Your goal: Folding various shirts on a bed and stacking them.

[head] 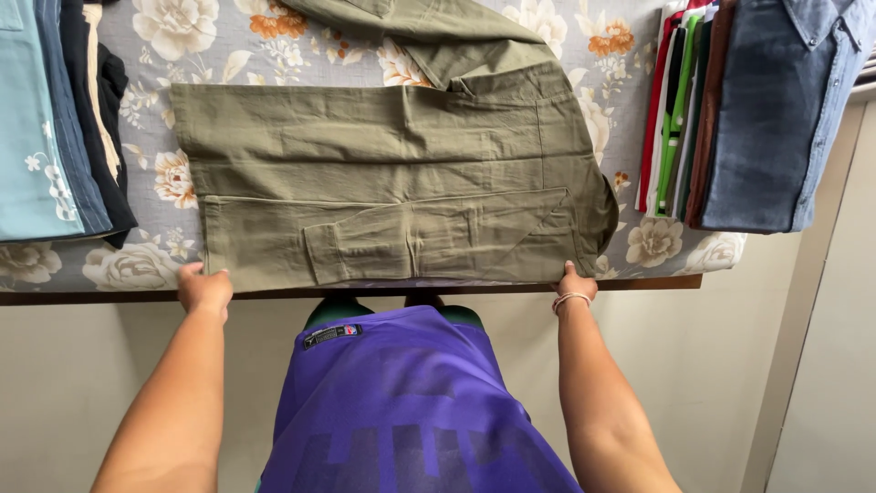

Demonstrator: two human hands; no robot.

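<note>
Olive shirt (392,173) beyond both hands' fingers (196,271).

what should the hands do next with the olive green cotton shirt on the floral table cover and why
Probably lift the near edge and fold it away. The left hand and right hand each pinch a near corner of the olive green cotton shirt, which lies flat with a sleeve already folded across.

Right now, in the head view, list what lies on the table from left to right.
Folded light-blue and dark clothes stack → left hand → olive-green shirt → right hand → stack of colourful folded garments → folded blue denim shirt.
</note>
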